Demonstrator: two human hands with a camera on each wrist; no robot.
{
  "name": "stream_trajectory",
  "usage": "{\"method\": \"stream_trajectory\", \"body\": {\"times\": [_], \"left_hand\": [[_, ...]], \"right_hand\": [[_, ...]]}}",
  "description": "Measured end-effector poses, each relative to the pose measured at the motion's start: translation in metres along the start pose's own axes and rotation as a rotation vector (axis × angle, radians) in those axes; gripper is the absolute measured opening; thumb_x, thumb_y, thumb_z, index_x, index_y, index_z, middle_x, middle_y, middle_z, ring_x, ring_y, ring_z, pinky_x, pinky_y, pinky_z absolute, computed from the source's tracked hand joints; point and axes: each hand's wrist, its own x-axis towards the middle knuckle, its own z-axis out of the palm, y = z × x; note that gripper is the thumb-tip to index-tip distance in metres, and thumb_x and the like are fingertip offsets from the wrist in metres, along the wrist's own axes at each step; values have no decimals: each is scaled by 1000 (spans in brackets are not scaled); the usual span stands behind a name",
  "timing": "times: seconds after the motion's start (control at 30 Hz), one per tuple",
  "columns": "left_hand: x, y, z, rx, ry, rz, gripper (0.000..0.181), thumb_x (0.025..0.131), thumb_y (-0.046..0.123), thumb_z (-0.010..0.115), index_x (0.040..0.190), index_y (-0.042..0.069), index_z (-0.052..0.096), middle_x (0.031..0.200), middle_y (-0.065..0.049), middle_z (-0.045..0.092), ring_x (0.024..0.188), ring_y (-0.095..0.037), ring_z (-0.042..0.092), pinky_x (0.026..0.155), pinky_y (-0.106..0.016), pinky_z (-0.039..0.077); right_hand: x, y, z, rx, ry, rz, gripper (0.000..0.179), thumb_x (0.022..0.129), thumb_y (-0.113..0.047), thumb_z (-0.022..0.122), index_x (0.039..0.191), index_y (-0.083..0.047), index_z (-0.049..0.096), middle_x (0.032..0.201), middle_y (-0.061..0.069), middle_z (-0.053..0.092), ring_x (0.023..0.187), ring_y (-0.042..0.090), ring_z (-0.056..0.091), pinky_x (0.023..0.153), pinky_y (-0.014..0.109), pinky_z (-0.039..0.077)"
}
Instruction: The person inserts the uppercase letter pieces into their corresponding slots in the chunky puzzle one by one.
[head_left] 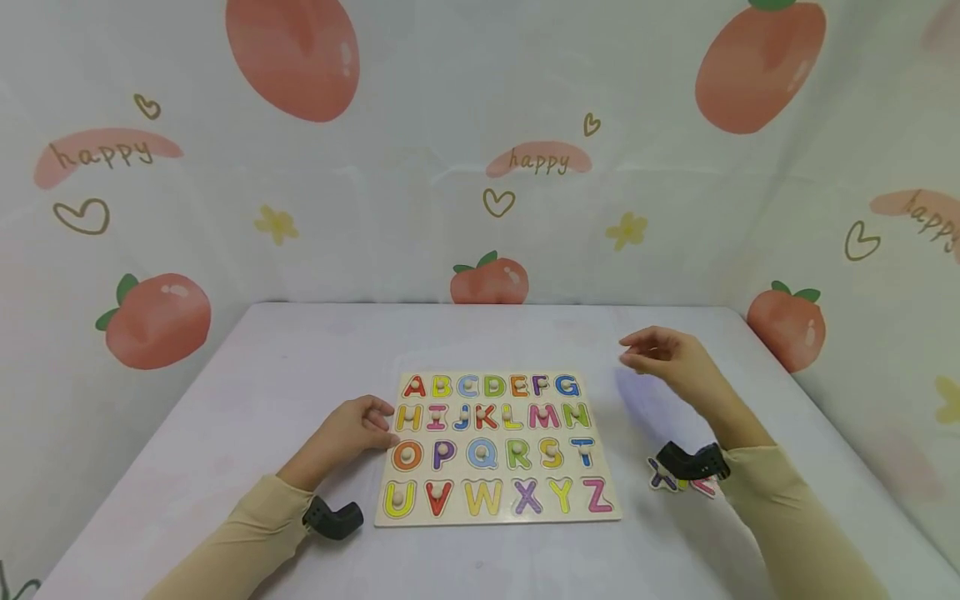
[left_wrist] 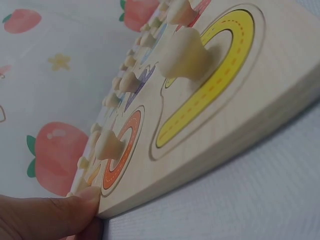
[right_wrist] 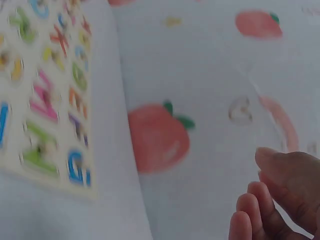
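A wooden alphabet puzzle board point(head_left: 498, 510) lies flat on the table, with colourful letters in four rows. Round knobs stand on the letters from A to V; none show on W, X, Y and Z in the bottom row. My left hand point(head_left: 352, 429) holds the board's left edge, its thumb point(left_wrist: 82, 202) beside the orange O point(left_wrist: 121, 155). Right of the board's far corner, my right hand point(head_left: 663, 354) is raised over the table, fingers loosely bent and nothing between thumb and fingertips point(right_wrist: 257, 187).
Several loose letter pieces point(head_left: 662, 477), one purple and one pink, lie right of the board, partly hidden by the right wrist camera point(head_left: 693, 461). A white cloth point(head_left: 330, 350) covers the table. Behind it hangs a curtain point(head_left: 405, 208) printed with peaches.
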Motion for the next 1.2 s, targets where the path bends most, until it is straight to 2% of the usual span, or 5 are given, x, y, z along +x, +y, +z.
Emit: {"method": "stream_trajectory", "body": {"times": [0.23,0.47,0.63,1.07,1.2], "left_hand": [[-2,-1,-1,-1,-1,1,50,75,13,81,115,-4,58,87,-7,62,74,-15,58,67,-27,46],[1,-3,1,1,7,-8,48,75,12,81,115,-3,59,88,-7,62,74,-15,57,66,-27,46],[1,-2,4,-5,3,-9,48,75,12,81,115,-2,59,88,-7,61,74,-15,57,66,-27,45],[0,-1,1,-23,-7,24,48,74,14,82,113,-3,59,87,-7,60,74,-15,57,67,-27,45],[-1,1,0,-5,-1,14,48,74,14,81,114,-3,59,86,-7,60,73,-14,57,66,-26,45]], "right_hand": [[12,56,-36,-3,120,52,44,93,-27,64,124,3,56,91,-21,61,83,-3,60,72,14,49],[24,96,-45,-32,139,263,62,97,-38,56,140,5,44,133,22,51,88,-9,50,75,8,44],[30,117,-43,-16,148,386,58,97,-33,56,141,4,44,141,27,45,91,2,53,72,10,44],[48,136,-49,-127,97,468,42,92,-21,65,123,8,60,87,-4,66,74,5,55,64,19,46],[51,126,-49,-217,81,423,41,92,-22,65,119,9,62,88,7,69,75,12,56,67,27,43]]}}
